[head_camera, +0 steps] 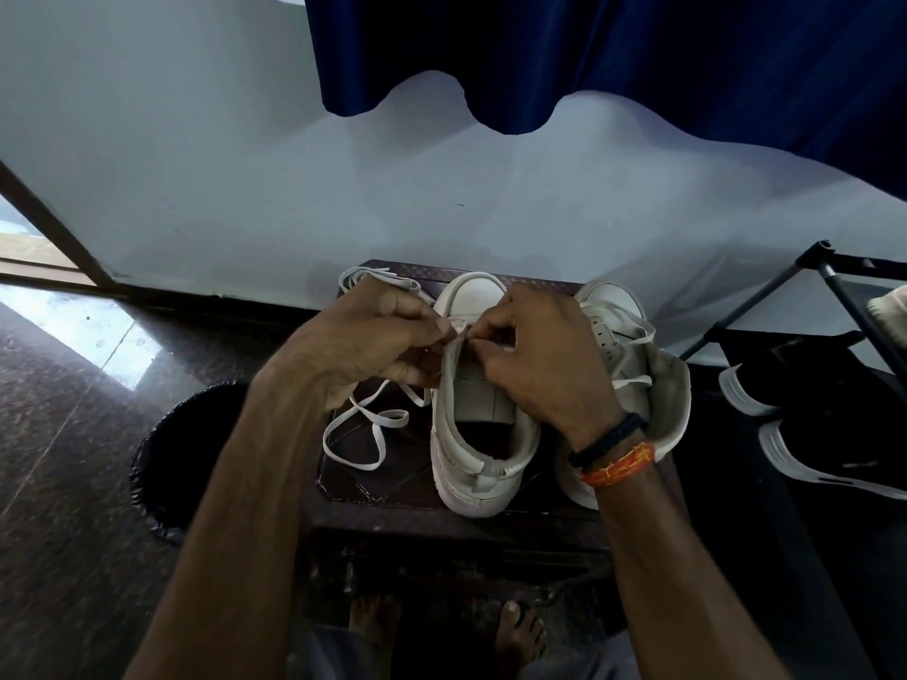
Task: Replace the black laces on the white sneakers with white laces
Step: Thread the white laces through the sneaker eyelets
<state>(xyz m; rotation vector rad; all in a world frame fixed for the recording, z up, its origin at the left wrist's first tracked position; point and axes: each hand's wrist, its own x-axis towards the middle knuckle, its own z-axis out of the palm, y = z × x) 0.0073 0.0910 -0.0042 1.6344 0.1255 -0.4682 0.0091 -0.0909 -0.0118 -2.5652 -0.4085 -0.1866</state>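
both hands work over the near sneaker (483,434), which stands mid-stool w/ heel toward the front edge, toe toward the back edge by the wall. no black lace visible on it. left hand (363,341) has fingers curled, pinching a white lace (365,424) at the shoe's left eyelet row; the rest of that lace trails in loose loops over the stool's left side. right hand (535,355) is curled too, fingertips pinching at the same spot by the tongue, prob the lace tip or the eyelet edge, too small to tell which. second sneaker (623,346) lies just beside, toward the stool's right edge, already carrying white lace. another white lace bundle (378,279) sits at the back left corner. the stool (392,488) is dark wood.

step in hand, imo: threading the white lace thru an upper eyelet. to do it well: keep the tip pinched close to its end so it doesn't buckle, steady the eyelet flap w/ the other hand, push straight thru, then pull slack evenly and keep the flat lace untwisted. watch the loose loops so they don't knot or slip off the left edge.
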